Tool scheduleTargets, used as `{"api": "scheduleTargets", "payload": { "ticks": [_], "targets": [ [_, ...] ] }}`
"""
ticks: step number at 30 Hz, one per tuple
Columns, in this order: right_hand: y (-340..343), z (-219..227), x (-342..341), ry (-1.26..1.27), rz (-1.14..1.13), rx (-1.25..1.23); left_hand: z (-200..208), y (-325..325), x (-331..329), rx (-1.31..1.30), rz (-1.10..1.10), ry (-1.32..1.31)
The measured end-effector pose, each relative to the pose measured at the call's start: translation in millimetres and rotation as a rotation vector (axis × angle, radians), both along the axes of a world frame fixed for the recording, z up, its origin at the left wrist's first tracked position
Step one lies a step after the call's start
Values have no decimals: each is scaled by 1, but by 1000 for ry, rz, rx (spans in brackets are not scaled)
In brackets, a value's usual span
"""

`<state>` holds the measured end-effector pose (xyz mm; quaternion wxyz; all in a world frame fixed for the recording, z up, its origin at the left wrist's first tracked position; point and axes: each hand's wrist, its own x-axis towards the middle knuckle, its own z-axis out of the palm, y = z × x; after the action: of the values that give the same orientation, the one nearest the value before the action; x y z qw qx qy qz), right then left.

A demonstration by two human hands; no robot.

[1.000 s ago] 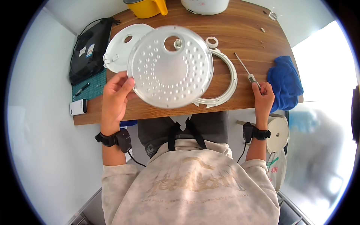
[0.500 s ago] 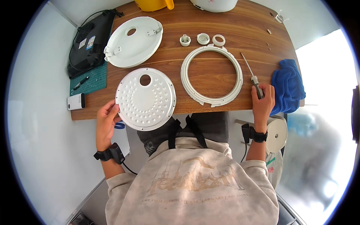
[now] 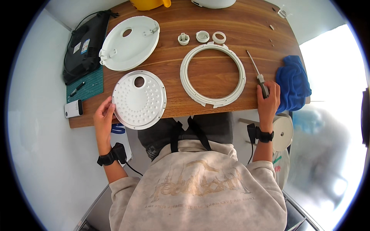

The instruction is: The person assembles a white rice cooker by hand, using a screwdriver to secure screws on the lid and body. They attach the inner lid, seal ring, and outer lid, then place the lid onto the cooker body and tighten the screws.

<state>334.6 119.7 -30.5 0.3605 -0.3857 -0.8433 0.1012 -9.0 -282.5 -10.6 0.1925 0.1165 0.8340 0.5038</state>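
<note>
My left hand (image 3: 103, 114) pinches the left rim of a round dimpled metal plate (image 3: 140, 102), which has one large hole near its far edge. The plate's near side overhangs the table's front edge. In my right hand (image 3: 269, 100) is a screwdriver (image 3: 262, 82), its handle gripped and its shaft pointing away to the far left. Between my hands lies a white plastic ring (image 3: 184, 75). Behind the plate rests a white round lid (image 3: 133, 48) with its inner side up. Three small white round parts, a knobbed cap (image 3: 184, 39), a cup (image 3: 202, 37) and a small ring (image 3: 219, 37), stand behind the large ring.
A black appliance (image 3: 86, 50) with a cord sits far left, beside a green cutting mat (image 3: 90, 86) with a pen (image 3: 78, 89). A white box-shaped device (image 3: 73, 109) is near the left edge. A blue cloth (image 3: 293, 84) lies right of my right hand. A yellow container (image 3: 148, 4) stands at the back.
The metal plate has been lowered and tilted flatter toward the table, with my left hand still on its rim. The whole view has shifted slightly. My right hand keeps the screwdriver.
</note>
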Motion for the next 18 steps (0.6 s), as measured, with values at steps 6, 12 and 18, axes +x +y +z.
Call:
{"api": "scheduleTargets", "payload": {
  "ticks": [6, 12, 18],
  "targets": [
    [-1, 0, 0, -6, -3, -19, -4, 2, -2, -57, -90, 128],
    [-1, -2, 0, -17, 3, 9, 0, 10, 8, -162, -191, 284],
    [-2, 1, 1, -25, 18, -33, 12, 21, 20, -244, -188, 417]
  ]
}}
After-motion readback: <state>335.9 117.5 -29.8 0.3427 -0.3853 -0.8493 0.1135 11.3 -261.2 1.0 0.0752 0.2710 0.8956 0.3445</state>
